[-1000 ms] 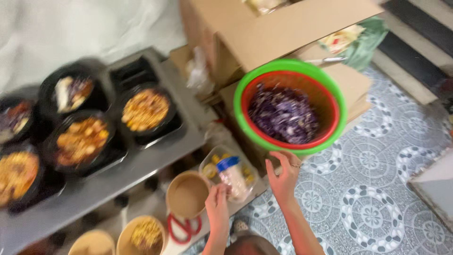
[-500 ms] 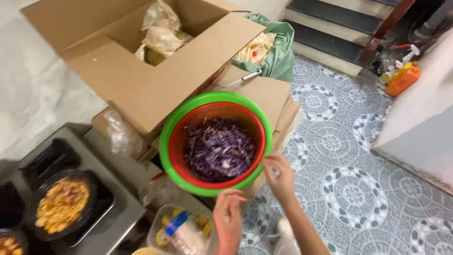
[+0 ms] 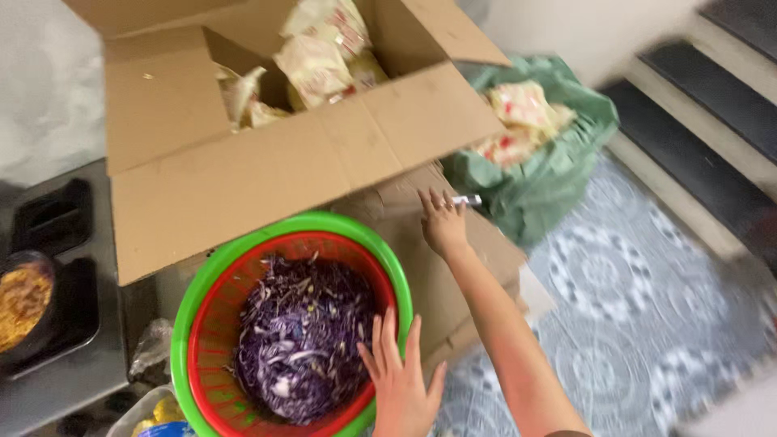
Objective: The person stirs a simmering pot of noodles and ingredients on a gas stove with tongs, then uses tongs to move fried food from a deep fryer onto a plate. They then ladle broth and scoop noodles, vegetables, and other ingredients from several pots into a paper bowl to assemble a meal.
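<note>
A patterned grey tile floor (image 3: 647,316) ran to the right, with dark steps (image 3: 712,89) at the far right and a pale wall behind. An open cardboard box (image 3: 267,174) stood at the far middle, crumpled pale wrappers (image 3: 324,57) inside it. Just right of it sat a green bag (image 3: 558,170) holding more wrappers.

Near the middle, a green bowl (image 3: 190,307) held a red strainer (image 3: 218,324) filled with shredded purple cabbage (image 3: 303,340). The left hand (image 3: 402,388) lay flat on the strainer's near right rim, fingers spread, its grip wide and closed on nothing. The right hand (image 3: 443,222) reached farther out, fingers splayed over a lower brown box (image 3: 453,275), touching or just above it; its grip was wide too. A small pale object (image 3: 468,200) lay by its fingertips, too blurred to tell.

At the left edge, a black tray (image 3: 24,303) with yellow food sat on a grey tabletop (image 3: 73,380).
</note>
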`<state>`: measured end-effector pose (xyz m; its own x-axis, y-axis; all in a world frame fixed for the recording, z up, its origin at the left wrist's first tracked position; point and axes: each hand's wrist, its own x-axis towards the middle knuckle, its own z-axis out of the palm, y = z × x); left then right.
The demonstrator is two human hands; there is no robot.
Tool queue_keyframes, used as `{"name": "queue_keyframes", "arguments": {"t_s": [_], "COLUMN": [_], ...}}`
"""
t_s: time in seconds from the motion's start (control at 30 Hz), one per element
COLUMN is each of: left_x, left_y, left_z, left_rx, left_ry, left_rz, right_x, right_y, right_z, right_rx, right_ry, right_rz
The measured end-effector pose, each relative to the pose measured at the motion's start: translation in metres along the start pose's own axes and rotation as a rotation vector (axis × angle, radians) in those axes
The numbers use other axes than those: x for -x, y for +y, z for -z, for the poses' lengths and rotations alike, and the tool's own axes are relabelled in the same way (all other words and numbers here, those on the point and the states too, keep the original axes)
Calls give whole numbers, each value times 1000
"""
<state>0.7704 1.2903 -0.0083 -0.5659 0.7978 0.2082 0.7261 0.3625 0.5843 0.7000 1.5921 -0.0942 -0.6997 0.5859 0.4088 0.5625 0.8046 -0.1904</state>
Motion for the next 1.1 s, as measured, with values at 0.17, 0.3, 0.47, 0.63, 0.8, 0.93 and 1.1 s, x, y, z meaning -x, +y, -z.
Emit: {"name": "queue_keyframes", "arguments": {"t_s": [0.17,0.3,0.47,0.63,0.8,0.93,1.1], "left_x": [-17,-19,21,95,187,271,335], "left_y": [-10,-18,-71,-174,-322,-445,-524], "left_z": [-12,10,87,187,272,323,356], "left_rx": [-19,154,224,124,-131,-242,191], "left_ry": [100,229,524,939,1137,1269,1357], "left_rz": [-33,-99,12,325,636,901,1140], "right_x": [-3,54,90,86,58,24,-25], "right_y": [55,101,36,-136,-365,-565,-735], "right_z": [-20,10,81,150,150,88,24], "right_rx": [141,-252,-256,-493,-680,-617,-126], "right_ry": [-9,300,161,67,-152,-161,-248], "right_rz": [214,201,42,273,521,617,569]}}
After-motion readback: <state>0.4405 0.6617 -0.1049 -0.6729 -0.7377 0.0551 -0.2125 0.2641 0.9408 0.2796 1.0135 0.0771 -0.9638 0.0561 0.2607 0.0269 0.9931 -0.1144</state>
